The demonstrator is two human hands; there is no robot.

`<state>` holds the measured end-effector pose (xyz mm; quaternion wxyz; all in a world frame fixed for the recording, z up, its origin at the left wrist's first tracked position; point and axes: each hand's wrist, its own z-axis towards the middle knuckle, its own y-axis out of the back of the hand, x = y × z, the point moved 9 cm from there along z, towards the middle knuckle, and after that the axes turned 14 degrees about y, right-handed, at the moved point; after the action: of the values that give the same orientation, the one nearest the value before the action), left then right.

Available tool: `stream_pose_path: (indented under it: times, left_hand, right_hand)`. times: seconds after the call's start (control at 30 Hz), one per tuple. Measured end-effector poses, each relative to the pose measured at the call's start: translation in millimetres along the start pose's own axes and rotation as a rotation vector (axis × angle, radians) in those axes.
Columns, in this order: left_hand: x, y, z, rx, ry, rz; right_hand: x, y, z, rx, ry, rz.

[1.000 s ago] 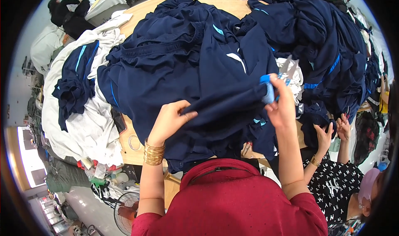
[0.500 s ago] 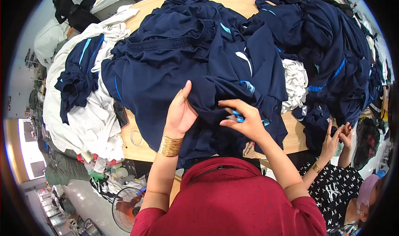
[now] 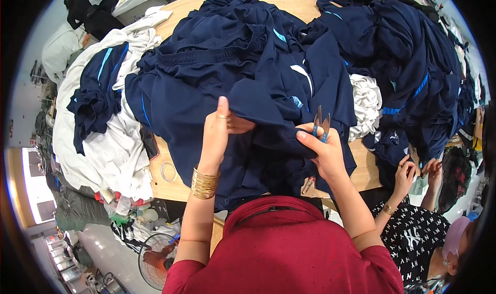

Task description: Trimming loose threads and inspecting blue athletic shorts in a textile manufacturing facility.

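Observation:
Navy trousers (image 3: 191, 95) with an elastic waistband and thin blue piping lie spread in front of me, over a heap of like garments. My left hand (image 3: 219, 133), thumb upward, has its fingers closed on a fold of the navy cloth. Between thumb and fingers, my right hand (image 3: 329, 152) pinches the cloth's edge. That same hand also keeps hold of small thread snips (image 3: 321, 127), with blue on the handles and the pointed blades upward and apart. A stretch of cloth runs between both hands. The fingertips behind the fabric are partly hidden.
White cloth (image 3: 111, 157) with a navy piece on it lies at left. More navy garments (image 3: 392, 51) and crumpled white fabric (image 3: 366, 105) are at right. A clear ring (image 3: 168, 172) rests on the wooden table (image 3: 173, 188). A co-worker (image 3: 413, 237) handles cloth at lower right.
My right hand has moved right and turned, bringing the snips upright, and now pinches the cloth. My left hand has closed on the fabric, and a fold is lifted between the hands.

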<state>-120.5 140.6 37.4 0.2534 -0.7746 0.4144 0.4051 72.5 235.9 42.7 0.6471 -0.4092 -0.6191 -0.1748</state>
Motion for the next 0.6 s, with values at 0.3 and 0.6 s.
stream_pose_path:
  times: [0.3,0.6]
  left_hand:
    - [-67,-87,-31,0.398,-0.573,0.442]
    - [-53,-77,-50,0.566,-0.066,0.260]
  right_hand:
    - [37,-17,1,0.151,0.062,-0.139]
    - [41,10,1,0.047,0.084,-0.066]
